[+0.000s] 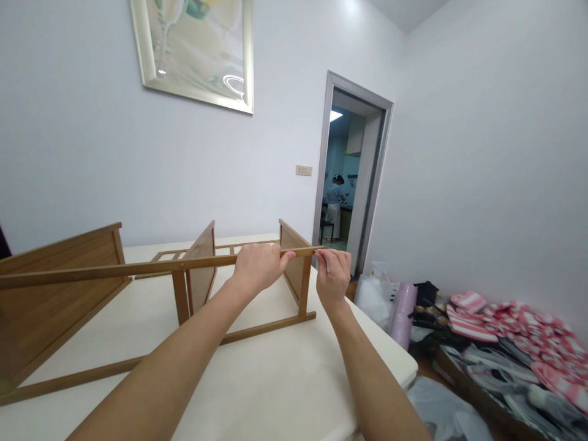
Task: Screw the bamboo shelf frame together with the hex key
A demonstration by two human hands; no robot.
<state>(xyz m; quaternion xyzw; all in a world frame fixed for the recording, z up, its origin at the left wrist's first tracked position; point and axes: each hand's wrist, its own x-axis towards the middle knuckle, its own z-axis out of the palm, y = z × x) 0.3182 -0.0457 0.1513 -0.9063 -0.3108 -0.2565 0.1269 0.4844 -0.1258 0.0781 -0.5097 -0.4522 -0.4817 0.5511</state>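
Observation:
A wooden shelf frame (197, 269) lies on its side on a white table (275, 380). Its long top rail (138, 267) runs from the left edge to the right end panel (294, 269). My left hand (258, 264) is wrapped over this rail near its right end. My right hand (331, 277) is closed at the rail's right tip, pinching a small thin metal tool (327, 262) against the end of the rail. Three upright wooden panels stand along the frame.
A framed picture (197, 49) hangs on the wall. An open doorway (349, 177) shows another person standing far off in a kitchen. On the floor at right lie a plastic bag (374, 297), a pink roll (403, 312) and several striped cloth items (519, 343).

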